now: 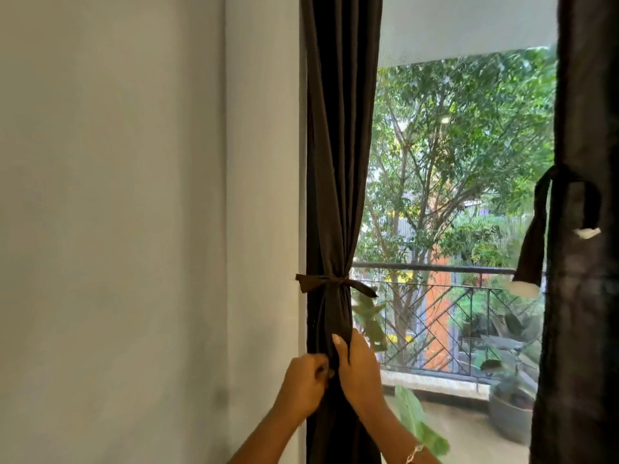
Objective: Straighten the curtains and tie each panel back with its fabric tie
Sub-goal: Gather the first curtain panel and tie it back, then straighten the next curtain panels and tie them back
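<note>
A dark brown curtain panel (338, 162) hangs beside the window, gathered at mid height by a matching fabric tie (335, 283) knotted round it, its two ends sticking out sideways. Below the knot, my left hand (306, 380) pinches the panel's left edge with curled fingers. My right hand (356, 363) grips the folds from the right, thumb up on the cloth. At the right edge hangs a second dark panel (582, 296), with its own tie (549, 216) looped round it and one end dangling loose.
A pale grey wall (150, 229) fills the left half. Behind the glass are a balcony railing (435, 269), trees and potted plants (509, 406). A grey roller blind (465, 25) covers the window's top. A green leaf (415, 420) stands close to my right forearm.
</note>
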